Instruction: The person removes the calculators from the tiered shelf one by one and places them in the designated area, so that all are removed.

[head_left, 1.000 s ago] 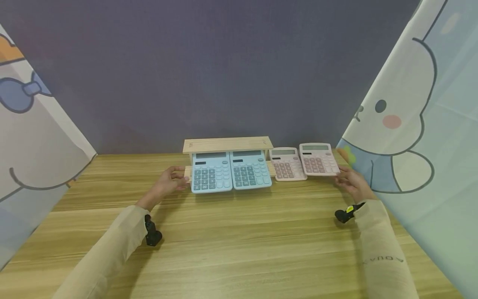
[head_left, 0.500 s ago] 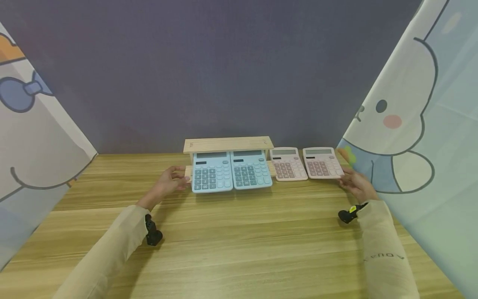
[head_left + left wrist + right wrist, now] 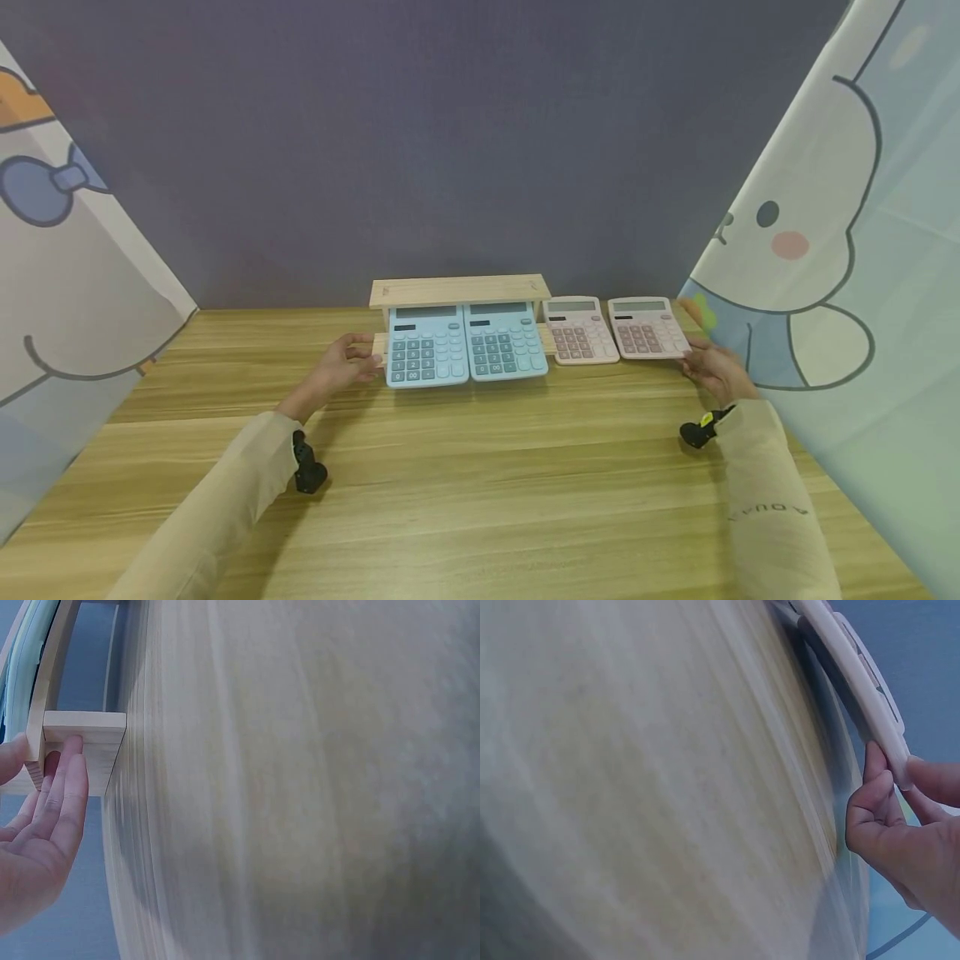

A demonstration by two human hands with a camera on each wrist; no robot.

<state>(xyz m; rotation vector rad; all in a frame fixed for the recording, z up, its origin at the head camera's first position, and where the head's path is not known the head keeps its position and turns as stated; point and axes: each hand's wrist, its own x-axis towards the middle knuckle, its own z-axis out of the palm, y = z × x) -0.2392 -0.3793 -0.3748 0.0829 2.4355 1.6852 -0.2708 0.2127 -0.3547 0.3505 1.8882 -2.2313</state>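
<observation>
Your right hand (image 3: 716, 372) is pinching the near right corner of a pink plastic calculator (image 3: 648, 327), its thumb and fingers closing on the thin edge; the calculator is now sitting nearer the desk's (image 3: 487, 483) right edge than a second ago. Your left hand (image 3: 347, 365) is gripping the end of a smooth, pale wooden rack (image 3: 459, 289) by the far edge. Two blue calculators (image 3: 426, 346) are leaning there, its top board covering their upper ends, while another pink one (image 3: 579, 331) is resting between.

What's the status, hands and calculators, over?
Left hand pinching wooden stand. Right hand pinching right pink calculator, near corner. Blue calculators resting on stand. Left pink calculator close alongside, apparently not blocking.
</observation>
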